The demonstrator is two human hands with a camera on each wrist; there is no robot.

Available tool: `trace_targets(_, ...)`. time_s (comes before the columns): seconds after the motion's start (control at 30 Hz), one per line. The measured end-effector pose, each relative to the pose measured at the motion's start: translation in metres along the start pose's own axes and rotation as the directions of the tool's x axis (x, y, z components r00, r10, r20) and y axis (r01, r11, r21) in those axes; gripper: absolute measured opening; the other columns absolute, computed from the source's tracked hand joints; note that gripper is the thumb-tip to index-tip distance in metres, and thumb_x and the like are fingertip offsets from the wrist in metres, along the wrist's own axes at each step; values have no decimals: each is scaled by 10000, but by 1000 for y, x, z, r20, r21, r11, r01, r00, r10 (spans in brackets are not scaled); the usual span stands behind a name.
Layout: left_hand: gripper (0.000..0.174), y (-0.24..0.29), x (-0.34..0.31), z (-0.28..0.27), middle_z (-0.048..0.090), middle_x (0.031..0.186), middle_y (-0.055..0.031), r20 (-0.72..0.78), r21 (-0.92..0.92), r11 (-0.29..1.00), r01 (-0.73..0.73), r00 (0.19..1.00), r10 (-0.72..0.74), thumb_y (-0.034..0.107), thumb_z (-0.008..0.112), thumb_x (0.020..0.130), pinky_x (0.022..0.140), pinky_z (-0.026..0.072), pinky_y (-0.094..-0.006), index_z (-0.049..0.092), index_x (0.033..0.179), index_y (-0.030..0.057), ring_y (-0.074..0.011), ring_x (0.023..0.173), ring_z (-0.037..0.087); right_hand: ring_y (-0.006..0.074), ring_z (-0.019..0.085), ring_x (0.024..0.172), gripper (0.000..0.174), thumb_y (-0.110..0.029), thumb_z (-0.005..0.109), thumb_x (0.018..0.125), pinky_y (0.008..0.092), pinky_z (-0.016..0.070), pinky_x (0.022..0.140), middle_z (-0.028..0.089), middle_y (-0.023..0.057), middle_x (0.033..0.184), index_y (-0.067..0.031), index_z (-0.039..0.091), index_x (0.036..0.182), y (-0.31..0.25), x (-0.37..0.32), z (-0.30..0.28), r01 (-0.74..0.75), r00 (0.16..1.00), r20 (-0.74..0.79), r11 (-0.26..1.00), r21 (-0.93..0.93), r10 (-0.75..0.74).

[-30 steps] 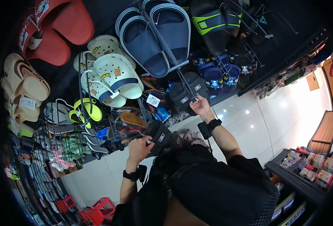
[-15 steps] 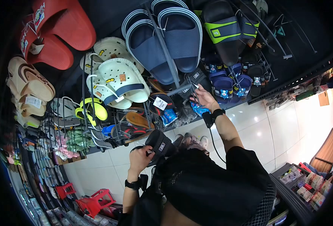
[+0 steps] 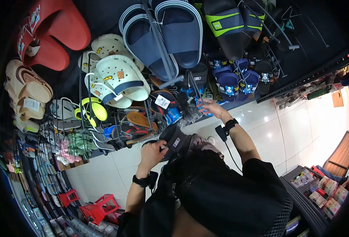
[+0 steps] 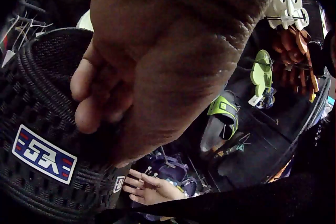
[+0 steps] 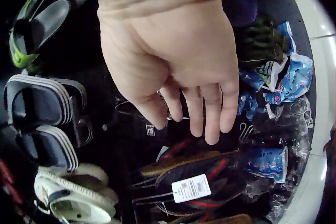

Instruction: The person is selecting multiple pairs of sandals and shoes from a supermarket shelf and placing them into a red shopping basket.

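In the head view my left hand (image 3: 151, 155) grips a pair of black textured slide sandals (image 3: 176, 143) in front of the body. The left wrist view shows the curled fingers at the strap of one black slide (image 4: 44, 134), beside its badge; part of the strap is hidden behind the hand. My right hand (image 3: 214, 110) reaches toward the rack, its fingers extended and holding nothing. Its fingertips are close to the lower end of a metal display hook, below another black slide (image 3: 198, 75) hanging there. In the right wrist view the right hand's fingers (image 5: 211, 108) hang straight down.
Navy slides (image 3: 178, 35), pale green clogs (image 3: 121, 81) and small blue slides (image 3: 229, 85) hang around on protruding hooks. Blue packets (image 3: 173, 115) lie on the ledge beneath. Red stools (image 3: 99, 209) stand at lower left, a goods stand (image 3: 304, 185) at lower right.
My right hand has come away from the hook end, and its fingers have straightened. The left hand keeps its grip on the black slides, which have turned a little. The head view has shifted.
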State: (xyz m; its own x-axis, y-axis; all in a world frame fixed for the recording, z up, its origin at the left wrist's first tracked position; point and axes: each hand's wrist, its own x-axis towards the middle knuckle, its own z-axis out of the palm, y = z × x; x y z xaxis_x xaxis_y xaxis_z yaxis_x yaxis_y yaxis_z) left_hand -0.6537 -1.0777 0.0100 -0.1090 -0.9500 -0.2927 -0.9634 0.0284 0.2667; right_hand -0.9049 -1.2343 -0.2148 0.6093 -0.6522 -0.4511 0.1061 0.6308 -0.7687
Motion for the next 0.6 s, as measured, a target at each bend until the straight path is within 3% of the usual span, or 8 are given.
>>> trace_targets(0.07,209,2,5,6,618,638,-102,1,-11,1000,-25,1000,25,237,676,681,540,472,-380,634,852,125,-286,604,603,160,541,967,458,-276,575,827,280,434,763,548,56,1102,-108,456,1235,7,-15,8,-55,998,16,998,-22,55)
trace_targets(0.17,210,7,11,15,613,631,-113,-11,-20,995,-93,996,93,262,674,688,527,468,-390,630,852,138,-296,597,600,146,512,991,569,-315,651,769,262,419,776,535,56,1120,-89,438,1246,21,-43,29,183,979,135,951,-249,-153)
trace_targets(0.27,207,20,22,21,559,544,-81,-52,-27,974,-227,973,225,245,676,681,480,432,-367,639,852,135,-273,543,581,145,503,1014,634,-297,697,725,246,412,778,531,64,1122,-83,425,1256,13,-74,50,272,962,130,881,-386,-240)
trace_targets(0.3,206,23,24,25,556,540,-79,-44,-37,968,-246,969,245,248,671,682,486,432,-371,637,852,136,-273,543,579,126,499,935,634,-293,723,694,251,402,765,534,30,992,-67,448,1219,15,-82,54,280,960,123,873,-399,-252)
trace_targets(0.4,200,36,34,30,558,541,-79,-27,-55,956,-287,958,286,250,670,683,490,434,-367,639,845,137,-271,544,580,107,464,829,579,-286,723,697,261,394,735,476,-6,866,-46,473,1160,15,-95,59,196,979,113,936,-293,-170)
trace_targets(0.47,210,35,41,39,567,557,-86,-4,-67,949,-309,951,309,256,665,690,504,439,-373,633,862,140,-278,551,581,91,415,760,499,-290,718,704,257,388,699,399,-22,776,-33,512,1079,24,-100,53,237,972,71,931,-278,-226)
trace_targets(0.53,275,38,48,41,567,579,-90,-22,-112,933,-343,939,342,218,665,696,517,435,-394,577,943,132,-293,564,578,90,458,727,426,-287,730,688,234,386,663,523,-22,777,-8,563,962,35,-100,43,260,945,-65,855,-448,-321)
trace_targets(0.6,318,42,56,37,582,615,-104,25,-148,939,-310,948,317,184,667,700,543,443,-407,523,978,127,-315,604,583,95,436,680,412,-299,734,680,242,379,627,489,-23,726,-8,563,918,44,-99,35,208,943,-164,898,-388,-289)
